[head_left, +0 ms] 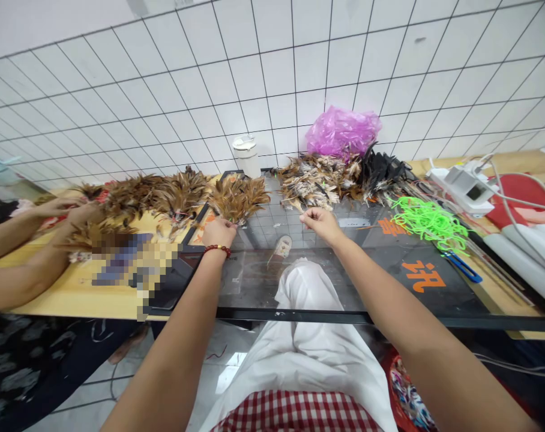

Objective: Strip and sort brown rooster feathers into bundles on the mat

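My left hand (219, 233), with a beaded bracelet at the wrist, is closed at the near edge of a fanned bunch of brown feathers (239, 199). Its fingertips are pinched on the feathers' lower ends, partly hidden by the hand. My right hand (321, 223) is closed in a pinch just in front of a heap of pale and brown feathers (311, 186). Whatever lies between its thumb and finger is too small to make out. Both hands are above a dark glass tabletop (272, 276) with orange characters.
Black feathers (385, 174) and a pink plastic bag (342, 131) lie behind. At right are green cord (430, 223), a blue-handled tool (462, 267) and a white power strip (461, 189). A lidded cup (246, 156) stands by the wall. A co-worker's hands (77, 210) handle feathers at left.
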`<state>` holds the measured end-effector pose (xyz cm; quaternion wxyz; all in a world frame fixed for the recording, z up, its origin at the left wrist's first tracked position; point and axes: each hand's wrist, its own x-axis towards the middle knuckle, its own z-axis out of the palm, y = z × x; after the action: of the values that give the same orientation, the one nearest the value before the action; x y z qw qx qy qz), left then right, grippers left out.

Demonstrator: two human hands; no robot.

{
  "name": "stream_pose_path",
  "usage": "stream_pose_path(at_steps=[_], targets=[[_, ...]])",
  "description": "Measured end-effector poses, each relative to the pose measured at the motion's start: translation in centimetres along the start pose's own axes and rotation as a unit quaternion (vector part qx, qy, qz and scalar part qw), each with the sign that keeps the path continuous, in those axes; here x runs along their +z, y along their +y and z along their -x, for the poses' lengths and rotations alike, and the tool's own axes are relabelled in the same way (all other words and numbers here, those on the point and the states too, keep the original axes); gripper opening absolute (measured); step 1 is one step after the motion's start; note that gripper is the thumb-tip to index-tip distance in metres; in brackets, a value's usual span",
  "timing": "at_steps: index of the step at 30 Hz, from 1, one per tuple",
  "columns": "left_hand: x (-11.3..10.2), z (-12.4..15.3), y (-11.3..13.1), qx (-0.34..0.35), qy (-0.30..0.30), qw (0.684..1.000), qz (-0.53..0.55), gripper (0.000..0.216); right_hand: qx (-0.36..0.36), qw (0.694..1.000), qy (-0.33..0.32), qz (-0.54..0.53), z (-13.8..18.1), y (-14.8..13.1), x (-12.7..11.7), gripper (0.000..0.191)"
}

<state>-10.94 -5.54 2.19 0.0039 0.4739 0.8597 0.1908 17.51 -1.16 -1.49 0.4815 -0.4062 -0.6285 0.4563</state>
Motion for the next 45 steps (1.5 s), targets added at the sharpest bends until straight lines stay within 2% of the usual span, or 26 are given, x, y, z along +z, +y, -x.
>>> stream_pose_path(at_steps=[3,5,7,8,13,15,17,20,24,26,28,32,35,38,41,45], targets=[[-0.1,1.2,0.6,0.035,0.042,0.998,-0.018,0.031,-0.001,1.0,-0.003,0.001,0.0,0.1,0.0,0.025],[-0.1,2.2,1.6,0.102,0.079,0.991,-0.024,0.033,-0.003,1.0,-0.008,0.006,0.0,0.1,0.0,0.025],[0.2,2.7,3.0,0.177,0.056,0.982,-0.037,0.03,-0.005,1.0,-0.013,0.015,0.1,0.1,0.1,0.025],[0.4,2.6,3.6,0.193,0.036,0.979,-0.05,0.03,-0.005,1.0,-0.014,0.018,0.1,0.1,0.1,0.025],[1.0,0.2,4.8,0.158,-0.029,0.98,-0.118,0.029,0.006,1.0,-0.013,0.02,0.2,0.0,0.0,0.024],[0.8,-0.4,4.7,0.138,-0.028,0.982,-0.128,0.028,0.0,1.0,-0.016,0.027,0.1,0.0,0.0,0.024],[0.4,0.2,5.2,0.129,-0.01,0.984,-0.123,0.028,-0.001,0.999,-0.016,0.032,0.0,0.0,0.0,0.025],[0.3,3.1,7.6,0.186,0.004,0.98,-0.065,0.029,0.003,1.0,-0.001,0.012,0.0,-0.1,0.1,0.027],[2.3,7.3,12.5,0.275,-0.052,0.953,0.114,0.015,-0.009,0.997,0.081,-0.001,0.1,-0.4,-0.3,0.028],[3.9,8.3,14.4,0.255,-0.077,0.935,0.234,0.007,-0.026,0.989,0.142,0.024,0.1,-0.5,-0.8,0.028],[5.4,8.3,15.4,0.206,-0.102,0.914,0.334,0.006,-0.037,0.98,0.191,0.047,-0.1,-0.4,-1.3,0.028],[6.9,7.0,15.3,0.14,-0.151,0.861,0.465,0.005,-0.03,0.971,0.231,0.054,-0.6,0.1,-2.0,0.03],[6.6,6.1,14.5,0.048,-0.205,0.799,0.564,0.004,-0.017,0.973,0.22,0.06,-0.9,0.6,-2.0,0.027],[6.1,5.7,14.1,-0.007,-0.22,0.743,0.632,0.009,0.004,0.973,0.201,0.113,-0.9,0.7,-2.0,0.02],[5.9,5.7,14.0,-0.015,-0.224,0.722,0.654,0.008,-0.01,0.959,0.176,0.223,-0.9,0.3,-1.6,0.016],[5.9,5.7,14.0,-0.022,-0.212,0.714,0.667,0.008,-0.058,0.918,0.108,0.377,-1.9,-0.8,-0.1,0.015]])
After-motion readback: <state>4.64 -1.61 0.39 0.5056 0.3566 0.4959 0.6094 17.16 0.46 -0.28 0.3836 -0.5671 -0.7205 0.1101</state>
